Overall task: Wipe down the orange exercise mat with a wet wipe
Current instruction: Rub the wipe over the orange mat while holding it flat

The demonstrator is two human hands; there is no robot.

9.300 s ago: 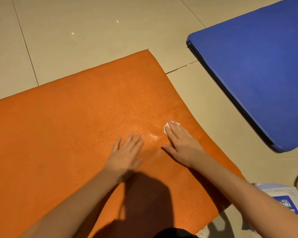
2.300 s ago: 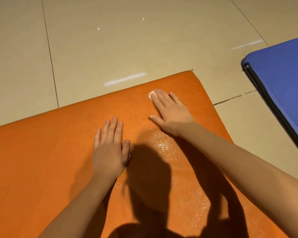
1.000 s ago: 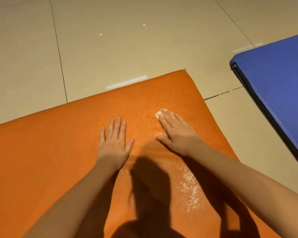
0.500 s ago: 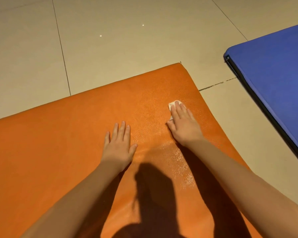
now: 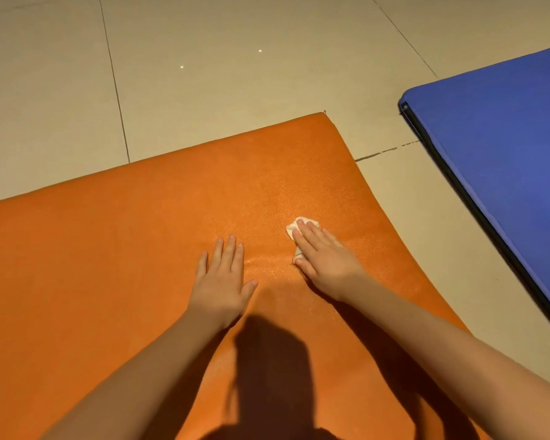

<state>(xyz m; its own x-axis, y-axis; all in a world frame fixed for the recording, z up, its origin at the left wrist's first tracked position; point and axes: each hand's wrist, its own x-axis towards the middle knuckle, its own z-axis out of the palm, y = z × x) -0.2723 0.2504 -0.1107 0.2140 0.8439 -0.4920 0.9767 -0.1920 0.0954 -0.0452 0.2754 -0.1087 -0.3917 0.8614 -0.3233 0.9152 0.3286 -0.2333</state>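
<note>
The orange exercise mat (image 5: 115, 255) lies flat on the tiled floor and fills the lower left of the view. My right hand (image 5: 323, 260) presses a small folded white wet wipe (image 5: 294, 228) flat onto the mat near its right side; only the wipe's far edge shows past my fingertips. My left hand (image 5: 221, 282) lies palm down on the mat beside it, fingers apart, holding nothing. A faint wet sheen shows on the mat between and below the two hands.
A blue mat (image 5: 502, 160) with a dark edge lies on the floor to the right, a strip of beige tile (image 5: 404, 217) between it and the orange mat. Bare tiled floor (image 5: 204, 90) stretches beyond the orange mat's far edge. My shadow falls across the mat's near part.
My right hand has slid the wipe back toward me and a little left from its spot nearer the mat's far right corner. My left hand stays planted in about the same place.
</note>
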